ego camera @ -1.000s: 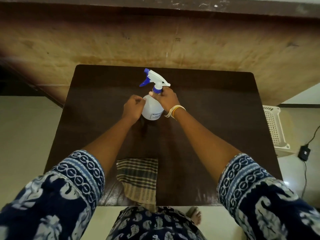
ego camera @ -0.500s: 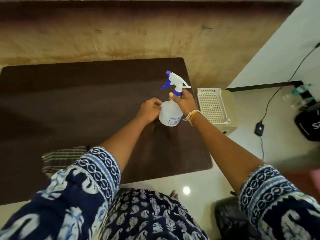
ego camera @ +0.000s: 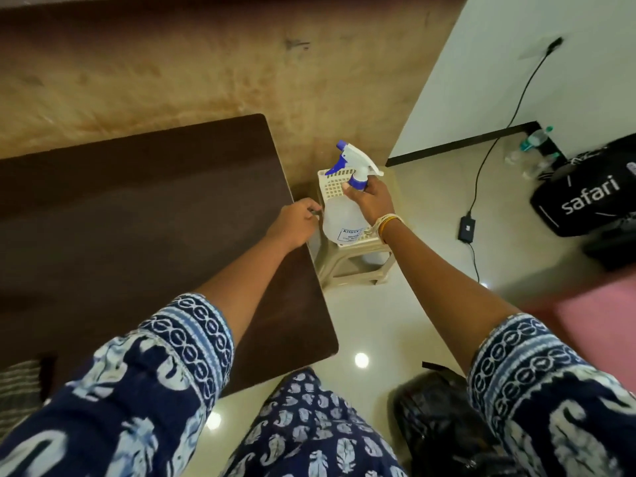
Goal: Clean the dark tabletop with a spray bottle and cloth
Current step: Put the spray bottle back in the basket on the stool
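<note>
Your right hand (ego camera: pixel 370 201) is wrapped around the blue collar and neck of the translucent white plastic spray bottle with a white-and-blue trigger head (ego camera: pixel 344 215), holding it upright in the air past the right edge of the table, over the cream plastic stool with a perforated grid top (ego camera: pixel 358 249). The bottle's rounded, smooth body bears a small printed label low on its side, and its nozzle points left, toward the table. Thin yellow and white bangles circle your right wrist. Your left hand (ego camera: pixel 294 223) sits at the table's right edge with the fingers curled in loosely; it lies just beside the bottle's left flank, and you cannot tell from this angle whether the fingertips touch it. The dark brown matte rectangular tabletop (ego camera: pixel 137 218) spreads to the left with rounded corners. The striped woven cloth (ego camera: pixel 19 390) lies at the lower left, mostly cut off by the frame and your patterned blue-and-white sleeve. Behind the table stands a mottled tan wall. On the glossy pale floor to the right lie a small black power adapter on a thin black cable (ego camera: pixel 467 228), a black bag printed "safari" (ego camera: pixel 585 197), clear plastic water bottles (ego camera: pixel 533 146) by the white wall, and another dark shiny bag (ego camera: pixel 437 418) near your legs.
</note>
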A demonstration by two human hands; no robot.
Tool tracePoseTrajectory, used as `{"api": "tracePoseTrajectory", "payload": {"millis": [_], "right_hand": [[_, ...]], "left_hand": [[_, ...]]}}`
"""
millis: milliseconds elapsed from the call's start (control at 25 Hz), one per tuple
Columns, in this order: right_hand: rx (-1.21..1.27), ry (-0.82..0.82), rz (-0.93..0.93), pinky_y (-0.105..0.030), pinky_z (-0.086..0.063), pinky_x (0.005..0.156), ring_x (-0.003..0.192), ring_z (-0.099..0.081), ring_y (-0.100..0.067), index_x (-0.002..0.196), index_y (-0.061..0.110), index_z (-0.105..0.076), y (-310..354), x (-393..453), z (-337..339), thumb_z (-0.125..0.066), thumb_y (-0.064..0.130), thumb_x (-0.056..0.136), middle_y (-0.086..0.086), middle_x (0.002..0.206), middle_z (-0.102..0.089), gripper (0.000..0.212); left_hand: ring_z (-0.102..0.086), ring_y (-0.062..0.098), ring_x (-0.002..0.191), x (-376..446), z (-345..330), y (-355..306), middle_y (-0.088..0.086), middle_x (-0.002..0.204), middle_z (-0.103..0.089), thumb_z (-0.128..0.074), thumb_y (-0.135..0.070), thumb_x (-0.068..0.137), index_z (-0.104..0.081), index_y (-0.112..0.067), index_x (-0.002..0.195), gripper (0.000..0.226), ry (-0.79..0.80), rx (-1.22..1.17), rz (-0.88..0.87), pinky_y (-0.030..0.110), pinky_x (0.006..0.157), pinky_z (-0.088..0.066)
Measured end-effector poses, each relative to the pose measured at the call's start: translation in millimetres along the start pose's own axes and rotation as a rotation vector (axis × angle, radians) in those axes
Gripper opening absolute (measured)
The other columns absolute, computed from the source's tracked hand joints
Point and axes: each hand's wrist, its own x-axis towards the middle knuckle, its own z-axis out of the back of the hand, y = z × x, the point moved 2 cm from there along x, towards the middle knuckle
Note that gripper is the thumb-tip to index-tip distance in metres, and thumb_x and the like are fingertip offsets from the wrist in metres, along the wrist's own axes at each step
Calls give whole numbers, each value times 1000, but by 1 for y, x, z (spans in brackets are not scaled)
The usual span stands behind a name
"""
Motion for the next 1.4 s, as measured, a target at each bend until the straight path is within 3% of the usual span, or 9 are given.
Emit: {"api": "tracePoseTrajectory", "payload": {"millis": [120,280,360,560,760,1080,1200,1320,1400], "right_hand": [[-37,-14,-52,-45,-52,94,102,-64,-24,115,19,-63,-7,37,15,-69,34,86,-5,113,-69,34],[-86,21,-99,-32,-46,85,104,-62,-24,120,11,-64,-18,98,24,-69,29,88,-10,115,-68,37],[-125,71,-106,-27,-41,83,104,-60,-22,123,9,-63,-29,141,23,-70,26,87,-11,118,-67,40],[-248,135,-190,-26,-42,86,114,-59,-26,126,6,-59,-89,235,7,-75,28,83,-15,124,-61,51],[-366,229,-148,-33,-41,98,117,-56,-30,124,7,-61,-128,290,-2,-73,22,84,-18,125,-61,44],[-389,296,-114,-36,-40,105,121,-54,-33,130,4,-55,-142,299,1,-70,11,85,-17,131,-59,48],[-449,285,-114,-25,-40,96,120,-56,-29,129,7,-53,-134,287,6,-70,10,83,-13,129,-59,49],[-452,190,-260,-33,-46,97,119,-55,-29,129,7,-51,-128,268,12,-67,10,83,-14,129,-57,48],[-458,216,-361,-36,-48,97,118,-55,-31,128,4,-51,-122,250,13,-61,10,88,-16,128,-56,41]], "left_hand": [[-65,21,94,38,-9,-10,1,103,-66,-51,-16,94,-63,-21,119,28,-11,15,-4,41,89,-54],[-66,22,89,92,-26,-19,1,98,-66,-51,-15,95,-62,-20,120,28,-5,8,27,45,84,-56],[-66,23,93,126,-40,-19,6,106,-68,-52,-14,95,-61,-19,121,28,-3,18,62,42,84,-56],[-62,34,111,207,-82,-5,19,123,-64,-56,-12,95,-57,-8,128,33,-8,103,164,42,93,-51],[-52,32,125,245,-114,16,16,137,-54,-50,-13,97,-50,-7,136,39,75,198,230,41,103,-43],[-57,28,121,252,-133,24,9,140,-53,-50,-21,99,-47,-16,137,39,105,237,353,39,95,-49],[-58,27,119,245,-129,14,8,140,-53,-50,-20,99,-47,-16,137,39,102,229,353,37,91,-49],[-57,27,119,237,-119,4,9,139,-53,-51,-18,97,-48,-15,137,39,86,228,331,38,93,-49],[-56,28,119,229,-111,-1,10,136,-55,-51,-19,97,-48,-13,136,39,65,247,306,39,94,-47]]}}
